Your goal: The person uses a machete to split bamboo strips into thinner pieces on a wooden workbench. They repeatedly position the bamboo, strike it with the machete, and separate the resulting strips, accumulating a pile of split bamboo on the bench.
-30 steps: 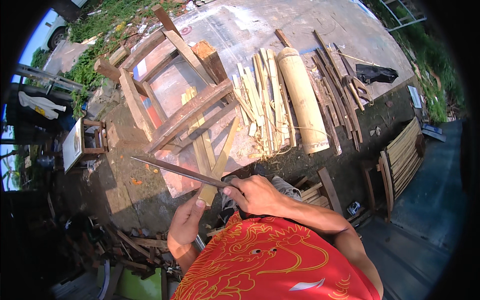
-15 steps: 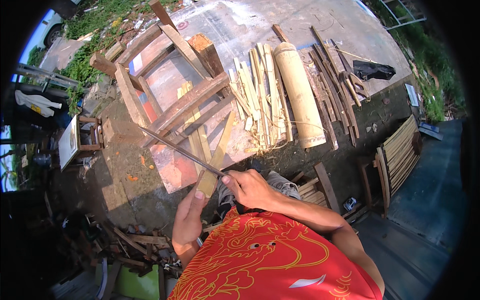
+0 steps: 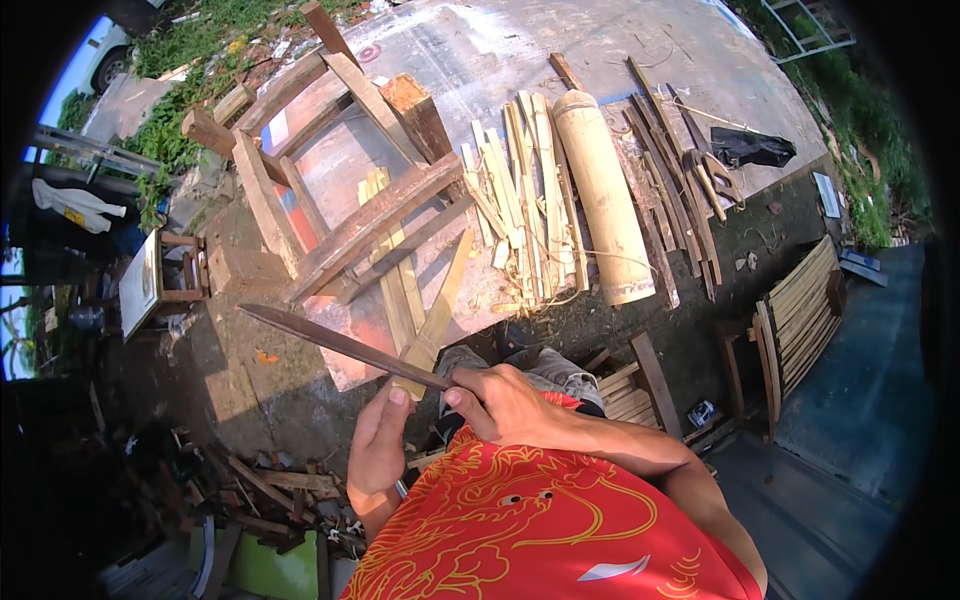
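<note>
My right hand (image 3: 500, 405) is closed near the end of a long dark-bladed knife (image 3: 330, 342), its handle hidden in my fist. The blade reaches out to the left, its broad side showing. Close to my body, my left hand (image 3: 378, 440) pinches the near end of a flat bamboo strip (image 3: 448, 300), thumb on top. The strip slants away from me toward a wooden frame. Across its near end lies the blade, just beyond my left thumb; whether it bites into the bamboo I cannot tell.
Ahead stands a wooden frame (image 3: 380, 225) of rough beams on a board. Split bamboo strips (image 3: 520, 200) and a thick bamboo pole (image 3: 600, 200) lie right of it, then dark wooden slats (image 3: 672, 180). A slatted bamboo panel (image 3: 803, 310) leans at the right. Scrap wood (image 3: 290, 480) litters the lower left.
The knife has rolled so its broad side shows, and its tip has swung left and toward me. My right hand has shifted slightly nearer my body. The left hand still grips the strip.
</note>
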Action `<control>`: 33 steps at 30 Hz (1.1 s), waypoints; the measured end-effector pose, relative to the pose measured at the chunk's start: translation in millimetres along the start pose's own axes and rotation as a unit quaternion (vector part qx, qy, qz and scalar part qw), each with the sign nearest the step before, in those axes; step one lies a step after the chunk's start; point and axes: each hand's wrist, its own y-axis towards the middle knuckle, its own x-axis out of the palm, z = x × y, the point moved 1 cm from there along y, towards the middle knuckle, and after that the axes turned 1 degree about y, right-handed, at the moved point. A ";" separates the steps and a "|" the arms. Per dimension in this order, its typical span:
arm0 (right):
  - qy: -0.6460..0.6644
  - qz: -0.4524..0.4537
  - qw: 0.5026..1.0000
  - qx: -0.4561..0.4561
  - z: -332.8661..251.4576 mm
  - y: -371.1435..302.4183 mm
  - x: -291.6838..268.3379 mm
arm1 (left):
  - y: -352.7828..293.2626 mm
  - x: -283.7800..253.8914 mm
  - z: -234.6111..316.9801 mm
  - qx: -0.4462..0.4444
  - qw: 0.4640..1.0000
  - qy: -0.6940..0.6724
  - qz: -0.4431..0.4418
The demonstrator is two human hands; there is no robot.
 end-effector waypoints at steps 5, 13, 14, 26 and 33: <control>-0.072 0.029 0.991 0.108 2.0 8.2 -0.8 | 4.8 -3.3 6.6 -0.006 1.000 -0.008 0.018; -0.026 0.026 0.997 0.071 7.5 11.7 2.4 | 15.4 -0.2 17.8 0.033 0.998 -0.028 0.050; -0.006 0.022 0.999 0.047 7.2 12.0 3.4 | 16.4 -0.8 18.9 0.026 0.998 -0.011 0.049; -0.013 0.053 0.998 -0.036 12.2 15.2 12.4 | 20.3 11.2 34.1 -0.007 0.998 -0.021 0.053; 0.000 0.098 0.992 0.075 50.3 23.8 16.1 | 27.0 7.7 39.5 0.026 0.996 -0.039 0.076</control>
